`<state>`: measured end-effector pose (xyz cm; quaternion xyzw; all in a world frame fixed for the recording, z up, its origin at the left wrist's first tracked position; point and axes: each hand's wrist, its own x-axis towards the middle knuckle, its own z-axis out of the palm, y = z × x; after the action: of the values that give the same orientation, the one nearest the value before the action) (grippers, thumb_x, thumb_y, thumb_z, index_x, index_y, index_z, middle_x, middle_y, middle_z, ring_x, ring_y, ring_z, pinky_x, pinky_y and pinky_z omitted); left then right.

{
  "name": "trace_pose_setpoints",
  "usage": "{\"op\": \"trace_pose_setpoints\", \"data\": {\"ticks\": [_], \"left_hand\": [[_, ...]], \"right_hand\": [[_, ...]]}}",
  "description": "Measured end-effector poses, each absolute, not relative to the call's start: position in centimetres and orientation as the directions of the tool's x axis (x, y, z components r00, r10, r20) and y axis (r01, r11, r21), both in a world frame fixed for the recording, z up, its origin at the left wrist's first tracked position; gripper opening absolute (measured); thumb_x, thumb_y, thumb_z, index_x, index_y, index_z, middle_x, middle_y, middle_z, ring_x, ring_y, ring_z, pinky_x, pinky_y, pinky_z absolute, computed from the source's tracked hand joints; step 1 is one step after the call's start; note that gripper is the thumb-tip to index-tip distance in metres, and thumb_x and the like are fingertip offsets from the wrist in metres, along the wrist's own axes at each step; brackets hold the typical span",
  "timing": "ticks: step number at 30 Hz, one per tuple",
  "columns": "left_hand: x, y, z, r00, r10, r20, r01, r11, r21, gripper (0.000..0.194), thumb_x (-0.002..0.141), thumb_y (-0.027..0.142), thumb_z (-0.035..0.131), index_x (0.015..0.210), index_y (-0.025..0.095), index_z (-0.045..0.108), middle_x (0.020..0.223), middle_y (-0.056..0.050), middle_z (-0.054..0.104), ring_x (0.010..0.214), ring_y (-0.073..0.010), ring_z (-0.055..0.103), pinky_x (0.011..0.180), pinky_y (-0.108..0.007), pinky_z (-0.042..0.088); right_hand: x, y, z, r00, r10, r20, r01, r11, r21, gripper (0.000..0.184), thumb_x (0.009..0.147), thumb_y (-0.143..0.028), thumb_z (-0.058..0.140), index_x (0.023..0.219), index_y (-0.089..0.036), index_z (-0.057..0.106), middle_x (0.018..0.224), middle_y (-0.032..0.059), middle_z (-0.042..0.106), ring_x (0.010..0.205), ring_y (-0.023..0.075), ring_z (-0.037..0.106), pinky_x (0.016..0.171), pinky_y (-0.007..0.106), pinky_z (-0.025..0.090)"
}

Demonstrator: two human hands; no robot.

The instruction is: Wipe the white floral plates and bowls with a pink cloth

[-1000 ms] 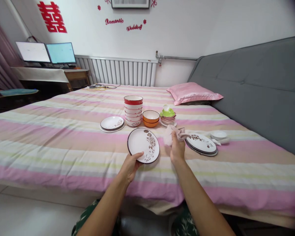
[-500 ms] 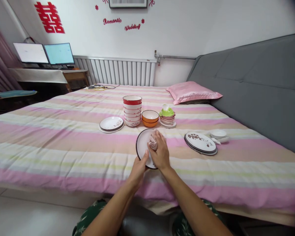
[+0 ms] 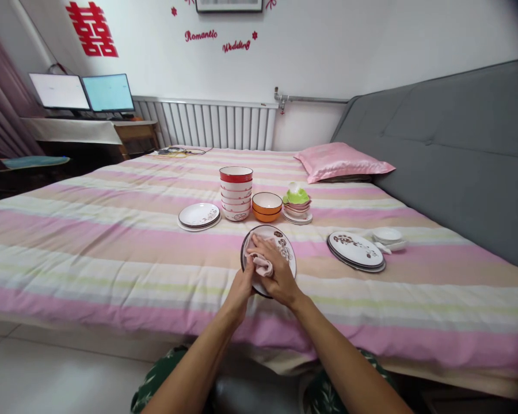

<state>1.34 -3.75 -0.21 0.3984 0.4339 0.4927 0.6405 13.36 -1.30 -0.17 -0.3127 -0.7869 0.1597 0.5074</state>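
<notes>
A round white plate (image 3: 287,253) with a dark rim and brown flower pattern is held tilted over the near side of the bed. My left hand (image 3: 243,287) grips its lower left edge, thumb on top and the other fingers hidden beneath. A pale pink cloth (image 3: 262,265) is bunched under my right hand (image 3: 278,270), which presses it on the plate's left part. Part of the cloth shows between the fingers and near the left thumb.
On the striped bedspread (image 3: 112,247) stand stacked plates (image 3: 198,215), a tall stack of bowls (image 3: 236,192), orange bowls (image 3: 266,214), small dishes with a green one (image 3: 297,197), flowered plates (image 3: 356,250) and small white dishes (image 3: 387,236). A pink pillow (image 3: 343,161) lies behind.
My right hand has moved the cloth leftward across the plate, uncovering the flower pattern on its right side. My left hand keeps its hold on the edge.
</notes>
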Motion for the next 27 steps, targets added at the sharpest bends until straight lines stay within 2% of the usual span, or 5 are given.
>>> {"op": "trace_pose_setpoints", "data": {"ticks": [5,10,14,20,27], "left_hand": [[1.0,-3.2,-0.3,0.146,0.972,-0.185,-0.342,0.225,0.912,0.061,0.081,0.066,0.042,0.124,0.025,0.056,0.105,-0.005,0.070,0.092,-0.0180,0.065,0.068,-0.023,0.050],[0.5,-2.4,0.1,0.166,0.964,-0.210,-0.475,0.265,0.839,0.072,0.080,0.071,0.038,0.110,0.010,0.064,0.097,-0.012,0.071,0.086,-0.0198,0.066,0.068,-0.024,0.050],[-0.3,-1.7,0.5,0.170,0.965,-0.200,-0.563,0.261,0.784,0.074,0.083,0.068,0.034,0.115,0.007,0.061,0.099,-0.015,0.071,0.089,-0.0214,0.067,0.076,-0.027,0.052],[-1.3,-1.4,1.5,-0.019,0.981,-0.194,-0.597,0.144,0.789,0.063,0.086,0.062,0.036,0.128,0.018,0.052,0.125,-0.011,0.061,0.108,-0.0241,0.061,0.084,-0.032,0.052],[-1.1,-2.0,1.6,-0.049,0.981,-0.188,-0.527,0.135,0.839,0.058,0.086,0.060,0.039,0.127,0.021,0.054,0.128,-0.010,0.059,0.114,-0.0250,0.057,0.084,-0.033,0.051]], "right_hand": [[13.2,-1.9,0.2,-0.371,0.644,0.669,0.289,0.765,-0.576,0.047,0.079,-0.018,0.053,0.126,-0.024,0.053,0.131,0.0048,0.056,0.125,0.0210,0.048,0.113,0.045,0.026],[12.9,-2.4,0.2,-0.378,0.641,0.668,0.323,0.768,-0.553,0.040,0.074,-0.017,0.056,0.113,-0.022,0.061,0.113,0.0065,0.068,0.107,0.0227,0.061,0.104,0.042,0.039],[13.0,-2.5,0.4,-0.450,0.587,0.673,0.331,0.810,-0.485,0.034,0.072,-0.021,0.057,0.105,-0.023,0.064,0.106,0.0041,0.071,0.102,0.0217,0.064,0.101,0.040,0.042],[14.2,-1.3,-0.5,-0.409,0.589,0.697,0.504,0.783,-0.365,0.032,0.079,-0.036,0.056,0.107,-0.022,0.063,0.108,0.0063,0.070,0.106,0.0242,0.062,0.101,0.043,0.041],[15.0,0.4,-2.1,-0.256,0.659,0.707,0.699,0.631,-0.335,0.042,0.085,-0.033,0.052,0.122,-0.013,0.056,0.125,0.0140,0.060,0.123,0.0280,0.049,0.106,0.047,0.037]]}}
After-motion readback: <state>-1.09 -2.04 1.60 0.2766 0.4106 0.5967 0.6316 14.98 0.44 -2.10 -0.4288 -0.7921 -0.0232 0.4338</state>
